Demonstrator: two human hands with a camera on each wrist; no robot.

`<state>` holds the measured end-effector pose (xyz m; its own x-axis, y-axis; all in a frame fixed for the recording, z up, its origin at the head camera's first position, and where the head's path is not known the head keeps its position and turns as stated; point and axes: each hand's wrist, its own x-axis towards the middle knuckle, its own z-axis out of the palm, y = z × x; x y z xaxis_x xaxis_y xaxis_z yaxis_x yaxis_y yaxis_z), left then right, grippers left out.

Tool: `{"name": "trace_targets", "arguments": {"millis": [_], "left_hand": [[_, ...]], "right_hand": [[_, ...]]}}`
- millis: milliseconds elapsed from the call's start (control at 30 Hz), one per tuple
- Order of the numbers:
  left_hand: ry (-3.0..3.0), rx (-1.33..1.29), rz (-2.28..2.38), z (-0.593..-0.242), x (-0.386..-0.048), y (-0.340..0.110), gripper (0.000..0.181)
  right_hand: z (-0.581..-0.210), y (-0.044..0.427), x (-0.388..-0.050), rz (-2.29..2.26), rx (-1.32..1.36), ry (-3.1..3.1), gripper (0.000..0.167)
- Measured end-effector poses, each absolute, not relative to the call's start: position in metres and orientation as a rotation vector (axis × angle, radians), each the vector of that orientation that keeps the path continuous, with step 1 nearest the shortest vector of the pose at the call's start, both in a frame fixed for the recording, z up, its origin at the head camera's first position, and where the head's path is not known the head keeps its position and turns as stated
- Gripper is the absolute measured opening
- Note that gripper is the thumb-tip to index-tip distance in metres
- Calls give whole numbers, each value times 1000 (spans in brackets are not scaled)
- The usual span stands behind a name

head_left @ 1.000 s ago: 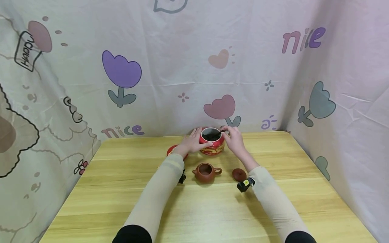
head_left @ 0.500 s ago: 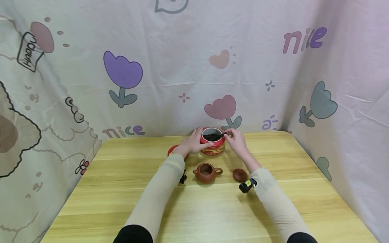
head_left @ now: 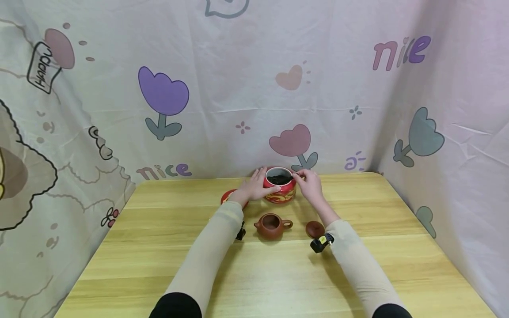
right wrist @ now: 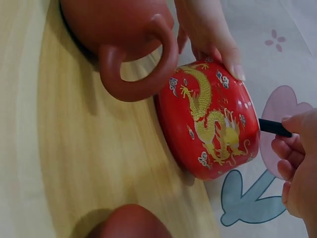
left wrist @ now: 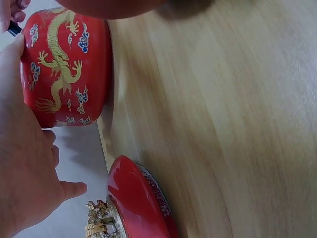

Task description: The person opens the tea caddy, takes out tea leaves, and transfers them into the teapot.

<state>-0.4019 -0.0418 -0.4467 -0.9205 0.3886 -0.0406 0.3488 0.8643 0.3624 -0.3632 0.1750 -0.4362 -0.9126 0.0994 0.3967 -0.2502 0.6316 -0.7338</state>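
Leftmost on the desk (head_left: 159, 256), a red lid (left wrist: 133, 193) lay partly behind the left forearm. Next, the left grip (head_left: 253, 187) was spread around the side of a red jar, thumb along its front near the rim, fingers behind. Just in front of the jar stood a brown teapot (head_left: 270, 234), lidless, untouched. The jar (head_left: 280, 197) stood upright between both hands, dark stuff inside. At its right rim a black handle (right wrist: 275, 127) poked out, its end pinched by the right grip (head_left: 311, 185), thumb against fingers. Rightmost lay a small brown lid (head_left: 315, 229), near the right wrist.
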Motion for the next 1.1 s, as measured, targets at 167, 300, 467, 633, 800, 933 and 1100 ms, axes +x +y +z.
{"name": "trace_targets", "arguments": {"millis": [167, 300, 467, 633, 800, 933, 1100], "left_hand": [[2909, 567, 520, -448, -404, -40, 113], [2909, 574, 527, -446, -403, -40, 111], [2923, 587, 507, -443, -401, -41, 111], [2937, 606, 485, -442, -402, -42, 110], [2949, 603, 475, -442, -402, -42, 109], [2951, 593, 462, -441, -402, -42, 110], [2949, 592, 479, -444, -403, -40, 112]], "right_hand": [[-439, 176, -362, 1296, 50, -2434, 26], [-441, 179, -362, 1340, 20, -2418, 27], [-442, 185, -361, 1373, -2, -2370, 27], [-445, 194, -360, 1378, -29, -2340, 28], [-445, 201, -358, 1408, -61, -2308, 29], [-444, 204, -356, 1400, -63, -2292, 28], [-445, 207, -353, 1421, -65, -2286, 27]]}}
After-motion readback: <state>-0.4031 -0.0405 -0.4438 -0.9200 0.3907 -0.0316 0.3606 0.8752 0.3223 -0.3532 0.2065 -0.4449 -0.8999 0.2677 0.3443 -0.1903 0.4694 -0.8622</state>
